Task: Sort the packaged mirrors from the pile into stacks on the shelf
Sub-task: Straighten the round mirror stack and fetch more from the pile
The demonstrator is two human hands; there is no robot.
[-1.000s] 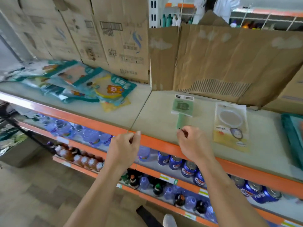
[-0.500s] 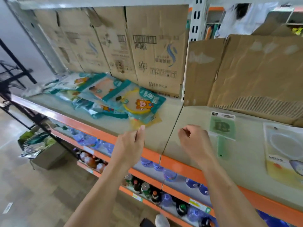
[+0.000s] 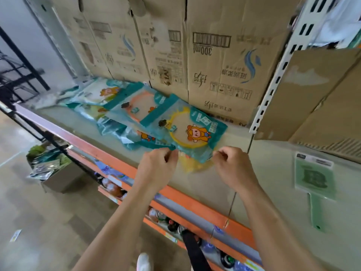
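Note:
A pile of teal packaged mirrors (image 3: pixel 134 108) lies on the grey shelf board (image 3: pixel 197 184), left of the upright post. The nearest one, a teal pack with a yellow-rimmed round mirror (image 3: pixel 192 133), lies on top at the pile's right end. My left hand (image 3: pixel 158 169) pinches its near left corner. My right hand (image 3: pixel 233 168) has curled fingers pinching its near right corner. A yellow pack (image 3: pixel 192 166) peeks out underneath. A green hand-mirror pack (image 3: pixel 314 177) lies alone on the right shelf section.
Cardboard boxes (image 3: pixel 213 61) line the back of the shelf, with loose cardboard sheets (image 3: pixel 312 94) at the right. A white slotted post (image 3: pixel 273 81) divides the sections. Bottles (image 3: pixel 172 223) fill the lower shelf. A floor box of packets (image 3: pixel 48 167) stands at the left.
My view swung left from the green mirror pack to the pile. Both hands moved left and forward over the shelf edge and took hold of the yellow-rimmed mirror pack's near corners.

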